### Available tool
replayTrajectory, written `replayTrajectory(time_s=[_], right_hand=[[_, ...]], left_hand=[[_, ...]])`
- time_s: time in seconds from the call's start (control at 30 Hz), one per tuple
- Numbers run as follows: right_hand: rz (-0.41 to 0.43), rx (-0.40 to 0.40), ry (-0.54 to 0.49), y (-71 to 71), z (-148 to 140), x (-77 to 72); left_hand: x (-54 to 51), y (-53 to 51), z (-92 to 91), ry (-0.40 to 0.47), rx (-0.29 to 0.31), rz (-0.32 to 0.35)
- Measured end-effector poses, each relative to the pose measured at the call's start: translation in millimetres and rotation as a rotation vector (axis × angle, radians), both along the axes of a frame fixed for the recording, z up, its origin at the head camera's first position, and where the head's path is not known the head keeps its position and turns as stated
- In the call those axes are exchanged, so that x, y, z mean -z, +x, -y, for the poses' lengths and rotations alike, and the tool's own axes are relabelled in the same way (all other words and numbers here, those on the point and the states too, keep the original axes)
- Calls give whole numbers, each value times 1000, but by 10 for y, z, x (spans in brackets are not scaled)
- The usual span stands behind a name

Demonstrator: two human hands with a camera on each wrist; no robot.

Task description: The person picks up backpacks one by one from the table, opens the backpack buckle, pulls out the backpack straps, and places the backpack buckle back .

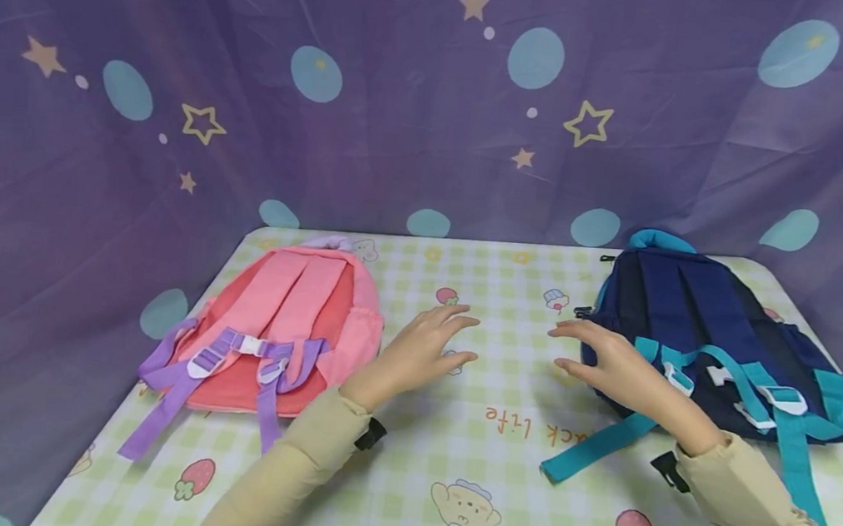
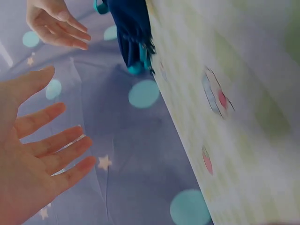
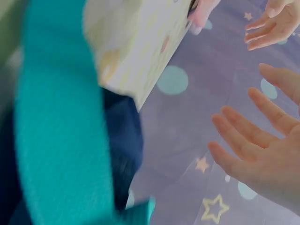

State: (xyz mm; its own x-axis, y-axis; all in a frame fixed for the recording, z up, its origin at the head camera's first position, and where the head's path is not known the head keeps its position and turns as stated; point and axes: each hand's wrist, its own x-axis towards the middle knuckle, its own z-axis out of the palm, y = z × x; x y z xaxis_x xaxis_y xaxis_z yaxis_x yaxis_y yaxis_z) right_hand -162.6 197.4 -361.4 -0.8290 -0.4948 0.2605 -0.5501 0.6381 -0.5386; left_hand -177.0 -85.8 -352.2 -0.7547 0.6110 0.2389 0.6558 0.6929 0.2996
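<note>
A pink backpack [image 1: 284,318] with purple straps lies at the left of the table, straps up. On the right lies a navy backpack [image 1: 702,321] with teal straps and white buckles. My left hand [image 1: 417,354] hovers just right of the pink one, fingers spread, holding nothing. Above the navy backpack's left edge is my right hand [image 1: 608,367], also empty, its fingers apart. Both palms face each other. The left wrist view shows my left hand [image 2: 47,145] with relaxed fingers; in the right wrist view a teal strap [image 3: 65,112] is close beside my right hand [image 3: 262,136].
A table covered with a green checked cloth [image 1: 472,460] printed with strawberries and a bear lies below. A purple curtain [image 1: 415,162] with stars and teal dots hangs behind and at the sides. Black straps or clips [image 1: 371,434] show at both wrists.
</note>
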Motion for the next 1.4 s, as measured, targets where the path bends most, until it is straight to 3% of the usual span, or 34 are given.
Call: replayTrajectory(time_s=[0.13, 0.3, 0.67, 0.77, 1.0, 1.4], right_hand=[[-32, -37, -5, -55, 166, 49], [-3, -87, -8, -96, 375, 69], [115, -182, -9, -145, 775, 42], [122, -205, -7, -156, 866, 38], [122, -242, -18, -198, 1095, 80], [158, -291, -47, -254, 1428, 138]], left_hand=[[26, -5, 198, 20, -25, -62], [40, 16, 459, 42, -71, -118], [62, 95, 952, 104, -167, -135], [57, 117, 1071, 111, -204, -127], [60, 170, 1338, 136, -247, -188], [33, 299, 1772, 164, -381, -174]])
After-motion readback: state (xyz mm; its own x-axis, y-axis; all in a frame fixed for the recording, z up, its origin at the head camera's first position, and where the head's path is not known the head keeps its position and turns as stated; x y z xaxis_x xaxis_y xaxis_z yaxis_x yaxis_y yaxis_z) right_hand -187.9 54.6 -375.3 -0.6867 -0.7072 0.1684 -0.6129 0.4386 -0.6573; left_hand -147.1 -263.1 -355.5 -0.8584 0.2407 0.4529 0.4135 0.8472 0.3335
